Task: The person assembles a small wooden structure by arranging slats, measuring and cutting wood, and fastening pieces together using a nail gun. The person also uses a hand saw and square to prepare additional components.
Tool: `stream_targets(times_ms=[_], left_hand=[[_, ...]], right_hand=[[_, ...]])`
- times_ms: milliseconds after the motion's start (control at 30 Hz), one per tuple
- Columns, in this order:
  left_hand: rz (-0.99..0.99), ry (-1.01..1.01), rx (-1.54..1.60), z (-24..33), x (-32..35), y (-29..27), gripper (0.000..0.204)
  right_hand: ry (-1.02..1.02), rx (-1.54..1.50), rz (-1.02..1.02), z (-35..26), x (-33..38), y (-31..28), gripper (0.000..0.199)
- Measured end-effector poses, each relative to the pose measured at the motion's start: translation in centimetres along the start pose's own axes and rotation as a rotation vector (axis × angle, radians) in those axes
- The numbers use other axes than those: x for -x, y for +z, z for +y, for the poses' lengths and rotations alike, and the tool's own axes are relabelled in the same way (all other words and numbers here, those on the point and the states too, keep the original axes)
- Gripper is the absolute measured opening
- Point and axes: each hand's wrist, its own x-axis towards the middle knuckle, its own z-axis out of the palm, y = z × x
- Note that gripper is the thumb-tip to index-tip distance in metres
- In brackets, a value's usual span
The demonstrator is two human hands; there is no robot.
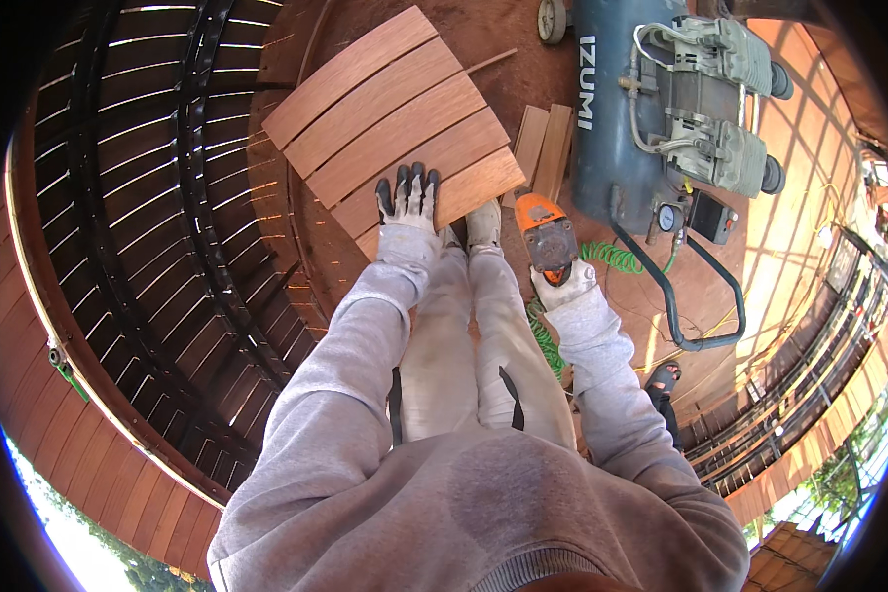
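Under the left hand (410, 202) and stretching away ahead of its fingers lay the wooden panel (395, 118), its slats running aslant, from near left of those fingers to far right. They were spread loosely on its near edge, pressed on the slats rather than gripping anything. The panel looked close to square, so the slats gave the clearest direction. To the right, the right hand (564, 284) had its fingers closed around the near end of an orange tool (551, 235), though its underside was hidden. The tool's long axis pointed away from those fingers, leaning slightly left. The relation that seemed to matter most was between its far end and the panel's right corner: they showed just beside each other, but whether they touched could not be told. The left hand was on the panel; the right was nearer that corner. Loose boards (548, 148) lay beyond the right fingers, and a green hose (612, 259) coiled to their right.
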Motion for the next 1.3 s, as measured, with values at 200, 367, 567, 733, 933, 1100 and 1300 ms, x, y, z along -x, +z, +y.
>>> stream_targets(times_ms=[200, 367, 567, 733, 933, 1100, 1300], left_hand=[[-0.068, -0.037, -0.069, -0.2, 0.1, 0.3, 0.087], [-0.054, -0.040, 0.037, -0.4, 0.2, 0.1, 0.085], [-0.020, -0.021, -0.012, -0.7, 0.2, 0.7, 0.093], [-0.001, -0.017, -0.023, -0.8, 0.2, 0.6, 0.094], [-0.021, -0.029, -0.032, -0.7, 0.2, 0.6, 0.093], [-0.087, -0.024, -0.030, -0.5, -0.1, 0.0, 0.091], [-0.100, -0.017, -0.053, -0.1, -0.2, -0.3, 0.098]], right_hand=[[0.014, -0.003, -0.043, -1.4, -4.8, 0.0, 0.025], [-0.025, -0.077, -0.008, -2.1, -5.4, 0.0, 0.021], [-0.266, 0.092, -0.019, -1.2, -6.0, 0.1, 0.018], [-0.093, -0.032, -0.014, -1.8, -6.0, 0.1, 0.021], [-0.075, -0.084, -0.009, -1.3, -6.1, 0.2, 0.023], [-0.199, 0.023, -0.013, -0.8, -6.0, -0.5, 0.027], [0.077, -0.054, 0.032, -1.5, -0.4, -2.1, 0.031]])
